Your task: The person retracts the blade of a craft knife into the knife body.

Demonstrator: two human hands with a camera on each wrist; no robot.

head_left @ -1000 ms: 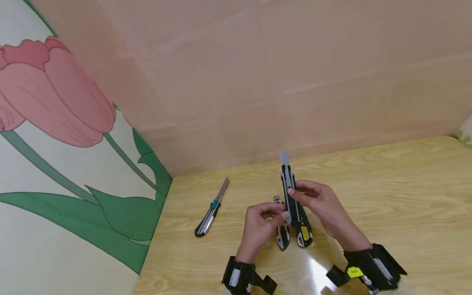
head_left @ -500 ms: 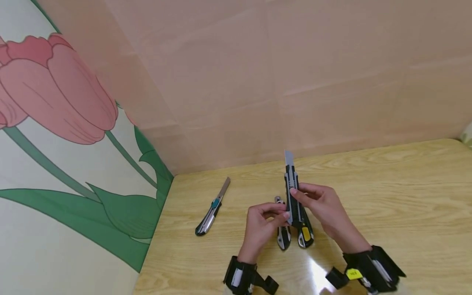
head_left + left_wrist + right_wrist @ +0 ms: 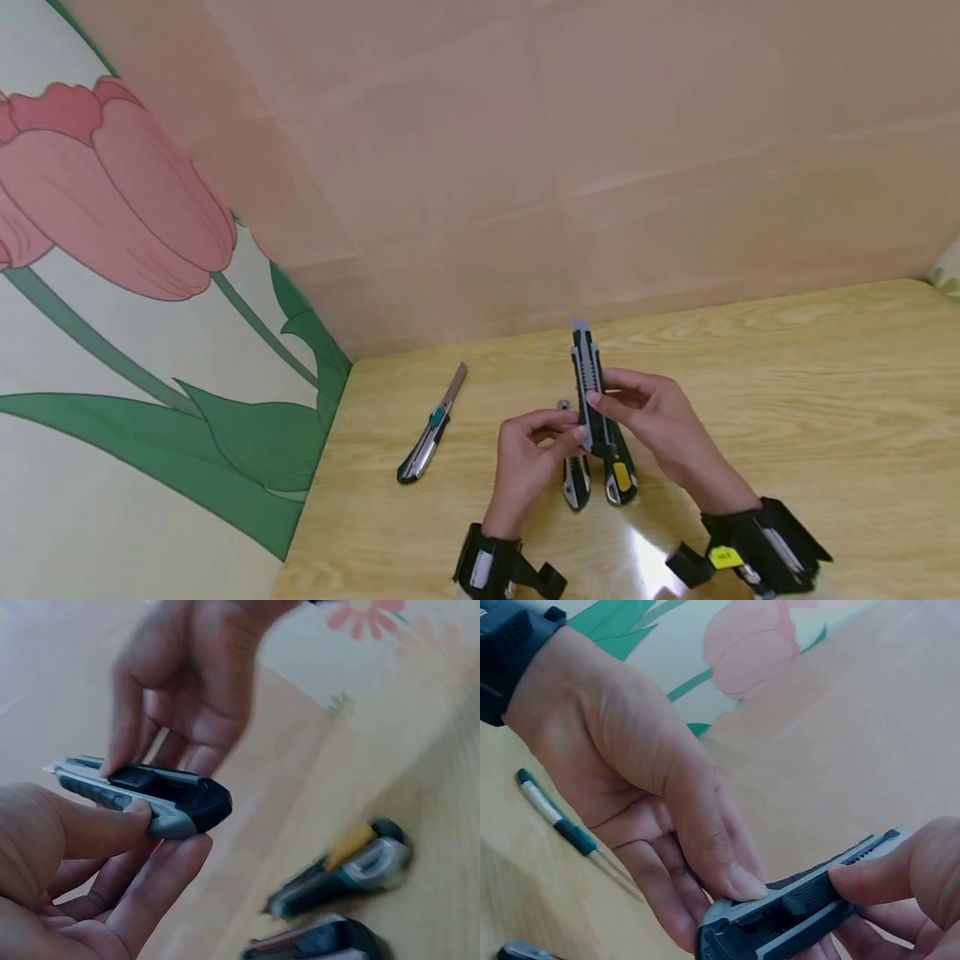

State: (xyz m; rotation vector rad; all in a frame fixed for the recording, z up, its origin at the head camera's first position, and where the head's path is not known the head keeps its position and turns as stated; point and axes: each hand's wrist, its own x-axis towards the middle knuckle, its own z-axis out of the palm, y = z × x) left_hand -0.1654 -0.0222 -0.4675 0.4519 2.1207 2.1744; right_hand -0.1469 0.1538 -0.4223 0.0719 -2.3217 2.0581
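Held above the wooden table [image 3: 787, 400]: a grey-black utility knife [image 3: 592, 396], rear end pinched in the left hand [image 3: 528, 462], right hand [image 3: 660, 429] gripping the body with the thumb on the slider, blade tip barely showing. Directly beneath, two more knives [image 3: 600, 483], one yellow-buttoned. Farther left, apart, a teal-slider knife [image 3: 432, 425] near the tulip-printed wall [image 3: 150, 250]. Bare tabletop open rightward. No legible writing.

- The silver blade of the black-and-grey utility knife [image 3: 592, 392], which stood well out of the knife's tip a second ago, has been drawn back until only a short point is seen.
- The slider has been pulled back along the knife by the thumb of the right hand [image 3: 660, 425].
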